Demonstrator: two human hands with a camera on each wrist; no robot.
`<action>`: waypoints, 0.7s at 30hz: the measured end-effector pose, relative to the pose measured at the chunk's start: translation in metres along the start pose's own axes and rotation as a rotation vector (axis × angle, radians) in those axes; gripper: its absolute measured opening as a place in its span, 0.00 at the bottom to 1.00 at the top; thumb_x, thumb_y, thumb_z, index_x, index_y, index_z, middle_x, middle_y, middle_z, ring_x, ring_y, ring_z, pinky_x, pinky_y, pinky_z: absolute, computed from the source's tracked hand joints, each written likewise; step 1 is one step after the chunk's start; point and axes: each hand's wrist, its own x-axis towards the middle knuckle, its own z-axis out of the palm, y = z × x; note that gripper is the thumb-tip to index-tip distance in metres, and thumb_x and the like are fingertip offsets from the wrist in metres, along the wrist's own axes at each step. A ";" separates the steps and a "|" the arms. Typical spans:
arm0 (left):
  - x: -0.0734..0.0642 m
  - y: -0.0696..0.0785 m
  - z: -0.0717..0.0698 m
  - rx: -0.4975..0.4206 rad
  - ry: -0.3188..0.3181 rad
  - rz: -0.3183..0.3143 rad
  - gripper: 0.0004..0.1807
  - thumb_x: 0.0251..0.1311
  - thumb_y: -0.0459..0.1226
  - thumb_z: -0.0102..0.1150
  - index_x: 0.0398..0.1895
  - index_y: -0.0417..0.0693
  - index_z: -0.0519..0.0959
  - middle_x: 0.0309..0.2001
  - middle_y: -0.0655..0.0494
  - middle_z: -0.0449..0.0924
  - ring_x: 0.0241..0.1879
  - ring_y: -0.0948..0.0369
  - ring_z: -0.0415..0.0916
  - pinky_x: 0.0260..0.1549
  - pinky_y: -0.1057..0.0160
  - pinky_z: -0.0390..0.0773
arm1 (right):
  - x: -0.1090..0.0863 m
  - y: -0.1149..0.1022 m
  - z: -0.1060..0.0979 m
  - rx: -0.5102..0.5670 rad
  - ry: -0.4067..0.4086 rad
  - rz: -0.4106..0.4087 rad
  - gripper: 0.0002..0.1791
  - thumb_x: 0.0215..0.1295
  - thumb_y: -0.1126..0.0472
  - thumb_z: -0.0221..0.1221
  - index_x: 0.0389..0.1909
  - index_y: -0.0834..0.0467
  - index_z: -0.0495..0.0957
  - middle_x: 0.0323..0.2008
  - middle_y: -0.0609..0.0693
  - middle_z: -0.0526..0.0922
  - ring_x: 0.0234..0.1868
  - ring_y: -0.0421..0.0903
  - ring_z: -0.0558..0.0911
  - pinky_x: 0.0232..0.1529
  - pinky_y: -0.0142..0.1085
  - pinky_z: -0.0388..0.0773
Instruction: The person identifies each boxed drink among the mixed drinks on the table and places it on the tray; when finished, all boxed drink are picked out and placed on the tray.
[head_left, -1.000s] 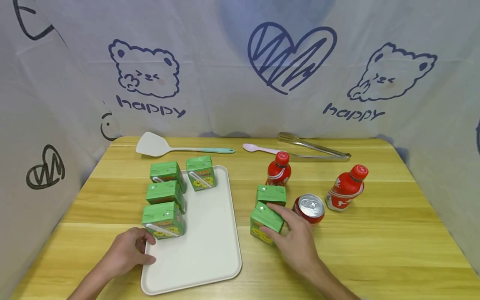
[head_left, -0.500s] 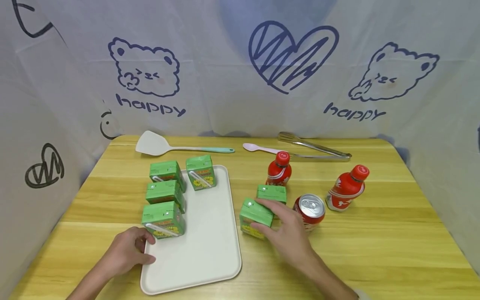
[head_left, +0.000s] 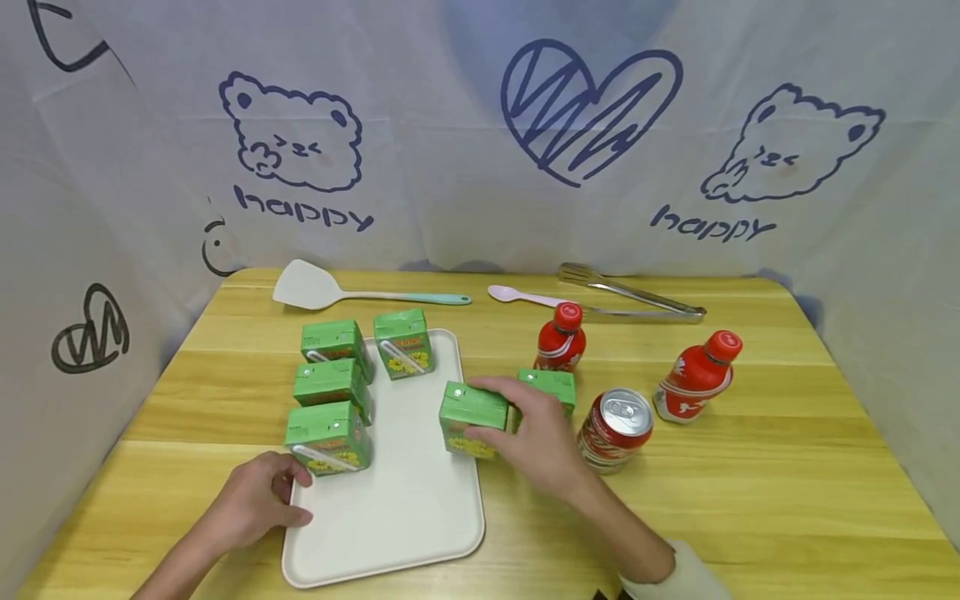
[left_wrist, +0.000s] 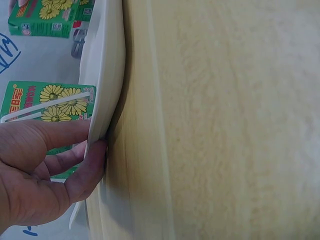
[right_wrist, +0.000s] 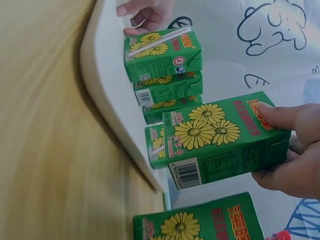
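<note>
My right hand (head_left: 528, 433) holds a green drink carton (head_left: 468, 412) by its upper part, thumb in front and fingers behind. In the right wrist view the carton (right_wrist: 227, 142), printed with yellow flowers, hangs tilted above the tray's right edge. With thumb and fingers my left hand (left_wrist: 50, 170) pinches the rim of the white tray (left_wrist: 107, 65). Several matching cartons stand along the tray's left side, the front carton (head_left: 327, 437) close to my left fingers. Toward the tray's back stands another carton (head_left: 403, 343). One more carton (head_left: 551, 387) is partly hidden behind my right hand.
Right of my right hand stand a red can (head_left: 615, 429), a red bottle (head_left: 560, 337) and another red bottle (head_left: 697, 375). A white spatula (head_left: 307, 286), a pink spoon (head_left: 517, 294) and metal tongs (head_left: 637, 296) lie along the table's back edge.
My right hand has lifted the carton away from beside the other one and carried it left, over the tray's right edge. The left hand stays at the tray rim.
</note>
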 end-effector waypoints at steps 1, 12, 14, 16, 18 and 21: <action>0.000 0.000 0.000 0.000 0.000 -0.002 0.20 0.34 0.32 0.77 0.34 0.40 0.78 0.26 0.53 0.72 0.26 0.60 0.67 0.22 0.66 0.67 | 0.003 -0.001 0.001 0.011 -0.006 -0.004 0.28 0.46 0.64 0.72 0.52 0.53 0.79 0.50 0.47 0.83 0.48 0.43 0.79 0.49 0.38 0.75; -0.001 0.004 0.000 -0.003 0.000 -0.007 0.20 0.34 0.31 0.77 0.34 0.41 0.78 0.27 0.52 0.72 0.27 0.60 0.68 0.22 0.66 0.68 | 0.031 -0.004 0.018 0.142 -0.121 0.040 0.26 0.50 0.68 0.69 0.52 0.52 0.78 0.53 0.49 0.81 0.54 0.46 0.78 0.54 0.42 0.75; -0.001 0.004 0.000 -0.002 0.000 -0.007 0.20 0.34 0.31 0.77 0.34 0.41 0.78 0.27 0.52 0.72 0.27 0.60 0.68 0.22 0.66 0.68 | 0.037 -0.003 0.022 0.154 -0.138 0.056 0.25 0.50 0.68 0.69 0.52 0.51 0.78 0.53 0.49 0.81 0.54 0.45 0.78 0.55 0.42 0.75; -0.001 0.005 0.000 -0.005 0.001 -0.007 0.20 0.34 0.30 0.76 0.33 0.40 0.78 0.27 0.52 0.72 0.26 0.60 0.68 0.22 0.67 0.68 | 0.043 -0.002 0.026 0.146 -0.153 0.073 0.25 0.50 0.68 0.69 0.52 0.51 0.78 0.54 0.48 0.80 0.55 0.45 0.77 0.56 0.42 0.74; -0.001 0.004 0.000 -0.002 0.003 -0.005 0.20 0.34 0.30 0.76 0.33 0.40 0.78 0.27 0.52 0.72 0.26 0.60 0.68 0.22 0.67 0.68 | 0.049 0.000 0.030 0.141 -0.166 0.080 0.25 0.50 0.68 0.69 0.52 0.52 0.78 0.54 0.49 0.80 0.55 0.46 0.77 0.55 0.41 0.74; -0.002 0.003 0.000 -0.001 0.007 -0.005 0.20 0.33 0.30 0.77 0.33 0.41 0.78 0.27 0.52 0.72 0.26 0.60 0.68 0.22 0.67 0.68 | 0.057 0.003 0.037 0.144 -0.191 0.090 0.26 0.51 0.69 0.68 0.52 0.52 0.78 0.54 0.50 0.79 0.52 0.46 0.78 0.52 0.40 0.76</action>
